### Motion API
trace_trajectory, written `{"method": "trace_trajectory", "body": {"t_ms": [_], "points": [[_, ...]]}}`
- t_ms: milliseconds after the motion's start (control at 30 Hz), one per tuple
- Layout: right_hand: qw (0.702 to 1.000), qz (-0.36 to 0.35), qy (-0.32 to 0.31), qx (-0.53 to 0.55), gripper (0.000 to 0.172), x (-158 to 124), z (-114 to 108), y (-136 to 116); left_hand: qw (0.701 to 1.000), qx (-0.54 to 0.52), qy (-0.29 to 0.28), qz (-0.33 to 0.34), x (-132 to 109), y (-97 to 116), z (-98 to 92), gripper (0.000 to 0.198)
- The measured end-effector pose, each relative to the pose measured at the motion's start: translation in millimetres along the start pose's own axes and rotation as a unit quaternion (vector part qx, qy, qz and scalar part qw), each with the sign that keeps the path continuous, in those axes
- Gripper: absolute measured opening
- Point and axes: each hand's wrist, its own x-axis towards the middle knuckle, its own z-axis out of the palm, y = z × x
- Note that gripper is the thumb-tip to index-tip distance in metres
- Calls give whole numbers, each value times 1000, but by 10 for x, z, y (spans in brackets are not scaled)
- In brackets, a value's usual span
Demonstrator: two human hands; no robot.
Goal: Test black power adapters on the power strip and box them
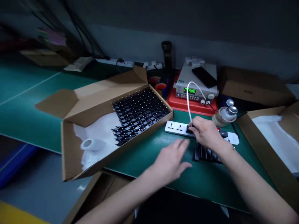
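My right hand point(205, 132) is closed on a small black plug point(189, 130) at a white power strip point(177, 127) on the green mat; a white cable point(188, 99) runs from the plug up to a grey meter point(196, 90) with a green display. My left hand point(171, 160) hovers open over the mat, fingers spread, just left of a row of black parts point(204, 153) that lies under my right wrist.
An open cardboard box point(93, 105) at left holds several rows of black parts point(140, 112), white foam and a white tape roll point(92, 144). A phone point(204, 77) lies on the meter. A second box point(268, 137) stands at right, a bottle point(224, 115) beside it.
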Motion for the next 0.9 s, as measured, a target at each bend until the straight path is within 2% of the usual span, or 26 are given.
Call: {"method": "trace_trajectory", "body": {"t_ms": [67,167,300,467,600,700,800,900], "points": [[1000,-2,0,-5,10,-22,1,-22,1000,14,-24,2,155,217,398,81],[1000,-1,4,-13,10,-41,8,-28,999,39,-33,-1,348,354,709,72],[1000,-3,13,-7,10,-43,22,-12,1000,24,-7,14,374,309,781,57],[1000,-13,18,-1,11,-42,26,-2,998,-28,41,30,85,127,740,58],[999,-25,21,-1,12,-40,28,10,992,-74,84,62,-156,-123,552,45],[999,-31,24,-7,12,-40,32,11,988,-70,112,76,-211,-330,231,42],[999,-40,25,-24,11,-33,34,6,988,-13,124,87,-113,-496,-172,40],[998,-42,23,-41,12,-21,30,1,987,63,112,92,114,-588,-499,37]]}}
